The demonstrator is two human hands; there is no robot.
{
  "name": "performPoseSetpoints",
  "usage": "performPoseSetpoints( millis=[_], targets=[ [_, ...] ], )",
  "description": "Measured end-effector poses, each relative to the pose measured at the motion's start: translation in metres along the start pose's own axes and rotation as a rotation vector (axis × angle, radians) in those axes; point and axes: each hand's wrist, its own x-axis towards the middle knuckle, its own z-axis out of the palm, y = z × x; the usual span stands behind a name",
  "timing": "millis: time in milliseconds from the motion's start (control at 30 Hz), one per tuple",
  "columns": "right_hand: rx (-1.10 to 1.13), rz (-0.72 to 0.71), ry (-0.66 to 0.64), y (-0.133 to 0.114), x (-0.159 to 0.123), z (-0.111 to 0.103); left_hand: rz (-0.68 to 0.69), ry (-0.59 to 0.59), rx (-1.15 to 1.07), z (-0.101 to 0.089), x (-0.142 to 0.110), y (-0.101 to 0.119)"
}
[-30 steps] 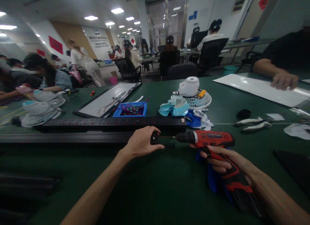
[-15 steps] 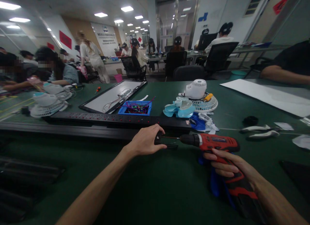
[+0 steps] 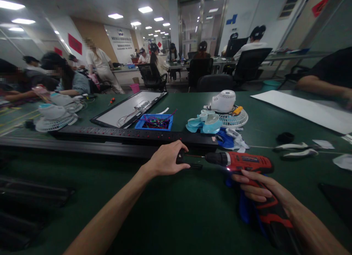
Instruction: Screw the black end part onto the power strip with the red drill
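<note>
My right hand (image 3: 260, 187) is wrapped round the grip of a red and black cordless drill (image 3: 247, 162), a finger at its trigger. The drill lies level, and its long thin bit (image 3: 197, 156) points left at the end of a long black bar (image 3: 115, 151). At that end my left hand (image 3: 167, 159) grips the bar, thumb on the near side and fingers over the top. Whether the bit's tip sits in a screw is too small to tell. Behind the bar runs a black power strip (image 3: 132, 135) with a row of sockets and red marks.
Beyond the strip are a blue tray (image 3: 154, 123) of wires, a framed panel (image 3: 129, 107), light-blue fan blades (image 3: 205, 122) and a white fan (image 3: 224, 102). Pliers (image 3: 297, 148) lie at right, dark bars (image 3: 33, 192) at left. Other people sit around.
A small light on the drill has come on. Both hands, the drill and the bar have hardly moved.
</note>
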Motion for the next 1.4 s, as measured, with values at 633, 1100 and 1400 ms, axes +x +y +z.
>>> performPoseSetpoints(
  millis=[633,1100,1400],
  targets=[
    [-0.012,-0.005,-0.021,-0.0012,-0.001,0.0009,0.0,0.004,-0.01,0.0004,0.0002,-0.0015],
    [-0.004,0.002,-0.011,-0.0011,-0.0001,0.0028,-0.009,0.004,-0.016,-0.0013,-0.0003,-0.0005],
    [-0.023,-0.007,0.003,-0.0015,-0.0009,0.0086,-0.008,0.001,-0.02,-0.0011,0.0005,-0.0007]
  ],
)
